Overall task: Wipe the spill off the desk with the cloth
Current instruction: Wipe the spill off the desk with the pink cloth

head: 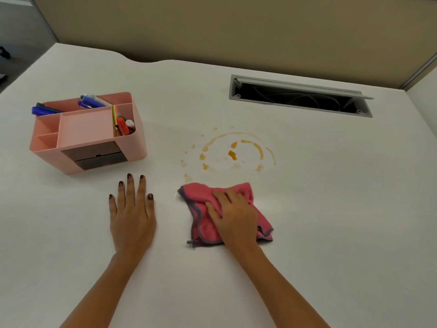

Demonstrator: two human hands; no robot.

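Observation:
An orange-brown spill (pixel 233 152) lies on the white desk (pixel 331 185) as a broken ring with drops inside and to its left. Just in front of it sits a crumpled pink cloth (pixel 201 209) with a grey hem. My right hand (pixel 233 217) presses down on the cloth, fingers curled into its folds. My left hand (pixel 132 214) rests flat on the desk to the left of the cloth, fingers spread, holding nothing.
A pink desk organiser (pixel 89 136) with pens and markers stands at the left. An open cable hatch (pixel 300 97) is set into the desk at the back right. A beige partition (pixel 236 27) runs along the desk's far edge.

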